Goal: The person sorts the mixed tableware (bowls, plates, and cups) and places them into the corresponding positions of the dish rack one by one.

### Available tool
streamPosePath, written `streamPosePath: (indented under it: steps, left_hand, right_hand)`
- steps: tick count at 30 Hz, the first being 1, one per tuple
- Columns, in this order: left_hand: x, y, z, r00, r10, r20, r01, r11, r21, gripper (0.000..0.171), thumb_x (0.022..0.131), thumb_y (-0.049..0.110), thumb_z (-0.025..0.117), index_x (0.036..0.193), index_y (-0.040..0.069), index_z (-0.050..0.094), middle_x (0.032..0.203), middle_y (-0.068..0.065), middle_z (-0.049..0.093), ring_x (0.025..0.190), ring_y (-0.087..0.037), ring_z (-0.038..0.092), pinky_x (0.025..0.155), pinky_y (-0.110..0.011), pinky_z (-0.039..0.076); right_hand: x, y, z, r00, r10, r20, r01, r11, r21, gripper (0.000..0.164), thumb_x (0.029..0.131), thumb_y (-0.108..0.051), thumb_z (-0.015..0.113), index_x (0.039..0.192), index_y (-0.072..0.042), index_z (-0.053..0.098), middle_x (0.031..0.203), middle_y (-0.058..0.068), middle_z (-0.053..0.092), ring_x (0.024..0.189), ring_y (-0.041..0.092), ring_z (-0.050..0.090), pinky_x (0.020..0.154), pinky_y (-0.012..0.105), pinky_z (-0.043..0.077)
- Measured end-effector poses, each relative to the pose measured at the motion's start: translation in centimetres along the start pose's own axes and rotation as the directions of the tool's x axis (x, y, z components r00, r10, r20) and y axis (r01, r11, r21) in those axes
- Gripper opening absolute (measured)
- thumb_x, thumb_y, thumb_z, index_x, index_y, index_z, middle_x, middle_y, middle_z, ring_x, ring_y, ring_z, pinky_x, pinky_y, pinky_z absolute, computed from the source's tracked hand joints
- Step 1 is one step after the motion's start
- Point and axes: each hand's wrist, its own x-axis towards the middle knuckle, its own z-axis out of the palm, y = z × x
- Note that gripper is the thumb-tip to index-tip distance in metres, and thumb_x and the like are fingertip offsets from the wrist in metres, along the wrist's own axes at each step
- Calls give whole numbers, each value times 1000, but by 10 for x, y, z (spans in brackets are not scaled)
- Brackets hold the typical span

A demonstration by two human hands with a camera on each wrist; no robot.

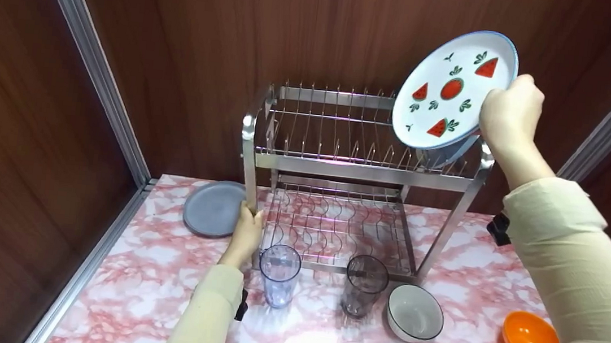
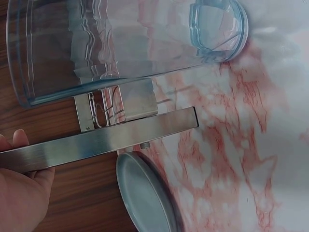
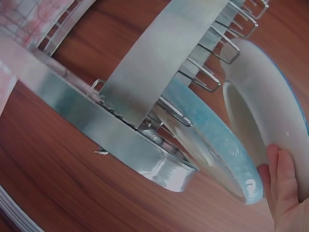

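A two-tier metal dish rack (image 1: 365,172) stands on the counter. My left hand (image 1: 246,230) grips its left front leg, fingers wrapped around the flat metal bar in the left wrist view. Above the upper tier's right end, my right hand (image 1: 513,111) pinches the rim of a white plate (image 1: 437,103) with watermelon drawings. That plate is tilted, its patterned face toward the head camera and its underside showing in the right wrist view. Behind it a light-blue plate (image 3: 212,135) stands on edge in the rack's upper tier, mostly hidden in the head view.
A grey plate (image 1: 210,210) lies left of the rack. In front stand a clear bluish glass (image 1: 279,276), a dark tinted glass (image 1: 364,285) and a white bowl with a dark rim (image 1: 415,314). Farther right sits an orange bowl (image 1: 534,342). Brown wood panels (image 1: 213,25) enclose the counter.
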Motion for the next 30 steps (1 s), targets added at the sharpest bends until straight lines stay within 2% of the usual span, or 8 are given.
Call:
streamPosePath:
  steps: [7, 14, 18, 22, 27, 30]
  left_hand:
    - [0, -2, 1, 1000, 12, -23, -12, 999, 31, 45, 93, 18, 37, 129, -2, 20, 111, -24, 49, 108, -33, 47, 99, -44, 34]
    - [0, -1, 3, 1000, 20, -24, -20, 1000, -3, 34, 93, 16, 37, 122, 0, 27, 105, -21, 49, 104, -31, 49, 97, -43, 36]
    - [1, 0, 2, 999, 18, -27, -18, 1000, -16, 31, 93, 16, 37, 118, 1, 29, 100, -18, 49, 99, -29, 49, 95, -43, 38]
    - [1, 1, 3, 999, 11, -31, -11, 1000, -20, 31, 93, 17, 37, 119, 2, 30, 102, -18, 49, 103, -29, 48, 97, -43, 36]
    - [-2, 0, 3, 1000, -2, -23, 2, 1000, -23, 32, 93, 18, 37, 120, 3, 29, 107, -19, 49, 108, -29, 47, 100, -43, 34]
    - [-1, 0, 3, 999, 13, -30, -14, 1000, -16, 30, 92, 17, 37, 117, 2, 30, 101, -18, 49, 102, -30, 48, 97, -43, 36]
  right_hand:
    - [-2, 2, 9, 998, -51, -48, 50, 998, -30, 39, 86, -15, 26, 116, 7, 38, 116, 27, 51, 106, 37, 51, 88, 45, 43]
    - [-2, 3, 19, 983, -139, -117, 132, 989, -67, 36, 88, -15, 25, 115, 5, 36, 108, 28, 55, 99, 38, 56, 81, 45, 48]
    - [-4, 5, 26, 976, -178, -124, 166, 981, -97, 35, 89, -16, 25, 115, 5, 35, 105, 30, 56, 97, 40, 57, 78, 47, 49]
    - [-5, 7, 34, 974, -188, -123, 171, 976, -137, 35, 89, -14, 26, 116, 6, 35, 103, 32, 56, 96, 45, 55, 77, 51, 47]
    - [-7, 9, 43, 982, -165, -92, 148, 974, -169, 37, 89, -14, 27, 118, 6, 33, 105, 32, 56, 96, 45, 55, 76, 52, 47]
    - [-7, 8, 44, 982, -166, -88, 148, 972, -184, 37, 89, -15, 27, 119, 6, 32, 105, 32, 56, 96, 45, 55, 75, 52, 47]
